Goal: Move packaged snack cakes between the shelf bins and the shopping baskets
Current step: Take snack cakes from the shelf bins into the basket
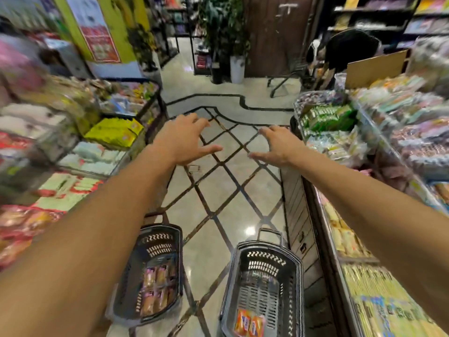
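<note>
Hovering empty with fingers spread above the dark plastic left basket holding pink-wrapped snack cakes, the left hand and right hand risk grabbing wrong stock, since blurred shelf bins flank that basket.

Scene evenly & brightly lit from overhead; no hard shadows are cast. A white glare spot is seen on the glossy floor, just beyond the right basket; softer sheen is spread further up the aisle near the plant pot. Heavy motion blur is seen on the shelf bins left of the floor, w/ packs smeared into streaks; bins right of it are blurred too. Both forearms are soft-edged; the left hand & right hand are a bit sharper. Wide-angle distortion is marked: floor lines are bent, shelves bowed outward at the edges. The far background is dimmer, and detail there can't be read.
</note>
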